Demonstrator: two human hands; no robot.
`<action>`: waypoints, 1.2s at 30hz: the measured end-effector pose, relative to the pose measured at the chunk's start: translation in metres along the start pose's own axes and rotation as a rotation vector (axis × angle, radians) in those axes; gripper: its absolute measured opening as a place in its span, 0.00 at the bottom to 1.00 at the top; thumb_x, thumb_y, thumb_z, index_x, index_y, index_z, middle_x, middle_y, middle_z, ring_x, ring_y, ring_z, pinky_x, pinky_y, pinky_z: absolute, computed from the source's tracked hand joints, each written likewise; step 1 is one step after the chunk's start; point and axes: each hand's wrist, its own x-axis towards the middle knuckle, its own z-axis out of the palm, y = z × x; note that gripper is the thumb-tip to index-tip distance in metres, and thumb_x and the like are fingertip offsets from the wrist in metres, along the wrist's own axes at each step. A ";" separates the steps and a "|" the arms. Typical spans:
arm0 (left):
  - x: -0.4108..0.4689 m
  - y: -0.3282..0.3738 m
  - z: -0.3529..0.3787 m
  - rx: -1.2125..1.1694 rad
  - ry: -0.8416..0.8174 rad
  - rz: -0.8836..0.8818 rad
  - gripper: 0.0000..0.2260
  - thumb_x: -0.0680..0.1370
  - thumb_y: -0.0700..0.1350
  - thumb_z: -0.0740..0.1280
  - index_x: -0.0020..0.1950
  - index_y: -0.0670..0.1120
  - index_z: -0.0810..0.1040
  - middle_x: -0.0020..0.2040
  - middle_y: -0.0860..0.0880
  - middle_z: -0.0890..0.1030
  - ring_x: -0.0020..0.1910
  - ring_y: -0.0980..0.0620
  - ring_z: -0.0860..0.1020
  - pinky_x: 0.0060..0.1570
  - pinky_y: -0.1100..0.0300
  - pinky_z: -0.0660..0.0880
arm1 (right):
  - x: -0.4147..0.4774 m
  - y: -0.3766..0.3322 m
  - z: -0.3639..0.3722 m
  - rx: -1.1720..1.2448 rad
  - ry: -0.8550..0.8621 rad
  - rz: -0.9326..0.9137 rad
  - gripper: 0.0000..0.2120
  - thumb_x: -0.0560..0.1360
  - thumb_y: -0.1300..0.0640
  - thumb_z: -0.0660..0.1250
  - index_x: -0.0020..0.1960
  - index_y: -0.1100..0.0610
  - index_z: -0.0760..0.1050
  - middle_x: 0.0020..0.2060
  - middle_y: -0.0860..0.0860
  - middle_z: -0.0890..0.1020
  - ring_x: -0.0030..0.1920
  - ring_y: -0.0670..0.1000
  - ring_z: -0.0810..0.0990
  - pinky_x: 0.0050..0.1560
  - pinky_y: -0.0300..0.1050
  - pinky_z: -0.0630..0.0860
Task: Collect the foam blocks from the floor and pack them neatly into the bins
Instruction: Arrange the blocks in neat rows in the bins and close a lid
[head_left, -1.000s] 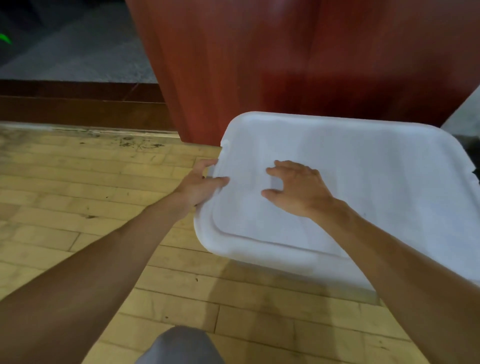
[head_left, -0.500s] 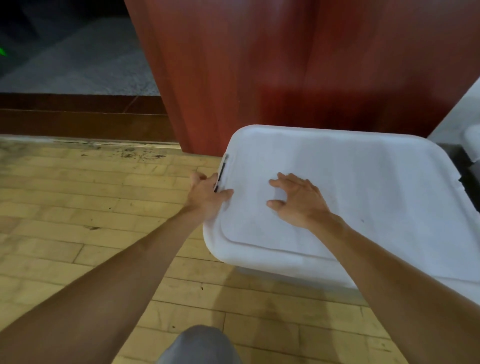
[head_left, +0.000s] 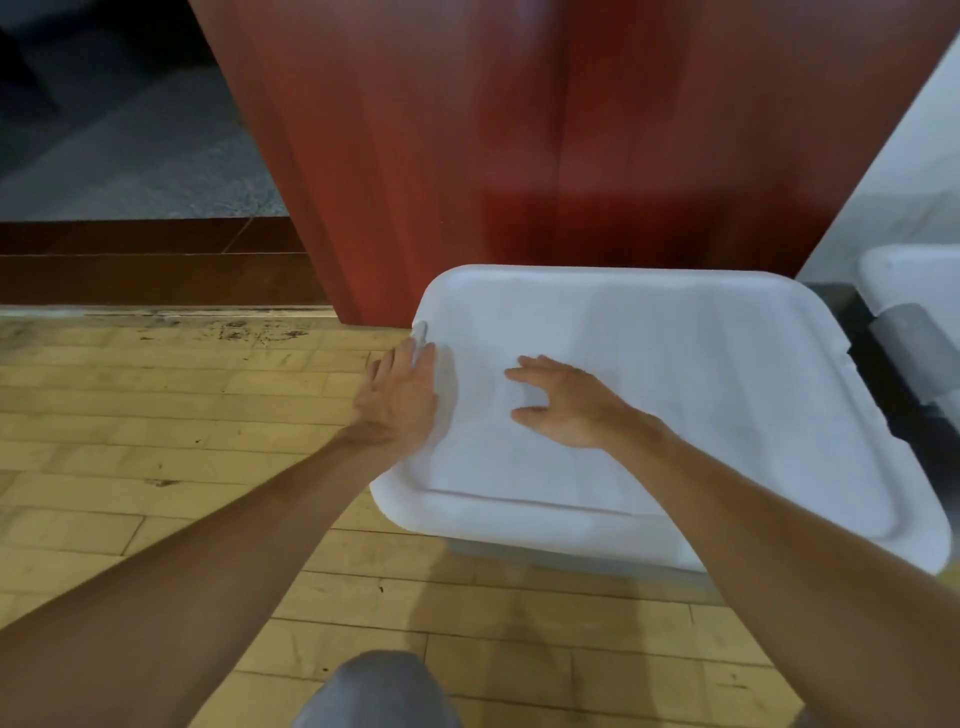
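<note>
Bin (head_left: 545, 558): centre right of frame, on the wooden floor (head_left: 156, 415), far side just in front of a red-brown panel (head_left: 519, 156); covered by a white lid (head_left: 701, 395), seated all round as far as visible; foam blocks nowhere in view, any contents hidden by the opaque lid; left hand (head_left: 400, 405) at the lid's left edge, fingers straight and together, tips touching a small latch (head_left: 420, 332) on that edge, gripping nothing; right hand (head_left: 566, 410) flat on the lid's top, left of centre, fingers straight and slightly spread, pressing or resting, likewise gripping nothing; second white bin (head_left: 914, 280) at the right edge of frame, only partly in view, apart from the first across a dark gap; grey-clad knee (head_left: 379, 691) at bottom centre. Step in hand, by the look of it: dealing with the lid, either closing up a filled bin or opening one to fill, with no way to settle which from here; latch seemingly raised rather than flat against the side, though too small and blurred to be sure. Next move, as a judgement: if closing, firm downward pressure from the right palm while pushing the latch home with the left fingertips, then the same along the opposite edge; if opening, hooking fingers under the latch and lifting the left edge, right hand off the top first so as not to pin it down; either way, care against shoving the bin into the panel.
</note>
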 end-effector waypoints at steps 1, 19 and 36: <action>0.001 0.010 -0.005 -0.060 0.020 0.070 0.27 0.80 0.47 0.60 0.77 0.45 0.55 0.75 0.45 0.60 0.75 0.46 0.58 0.72 0.54 0.52 | -0.006 0.005 -0.007 0.044 0.031 0.023 0.24 0.78 0.49 0.63 0.73 0.47 0.66 0.74 0.46 0.65 0.74 0.48 0.62 0.73 0.43 0.59; 0.032 0.214 -0.006 -0.140 -0.485 0.515 0.41 0.73 0.66 0.64 0.79 0.56 0.48 0.79 0.54 0.42 0.78 0.49 0.41 0.74 0.50 0.49 | -0.127 0.205 -0.078 0.380 0.460 0.893 0.38 0.74 0.36 0.63 0.75 0.56 0.56 0.71 0.57 0.64 0.69 0.61 0.66 0.67 0.61 0.68; 0.032 0.214 -0.008 -0.143 -0.449 0.487 0.41 0.70 0.68 0.66 0.78 0.59 0.52 0.79 0.56 0.46 0.78 0.51 0.45 0.73 0.49 0.51 | -0.122 0.198 -0.070 0.212 0.602 0.755 0.24 0.76 0.54 0.64 0.71 0.55 0.64 0.66 0.56 0.64 0.67 0.58 0.64 0.68 0.53 0.66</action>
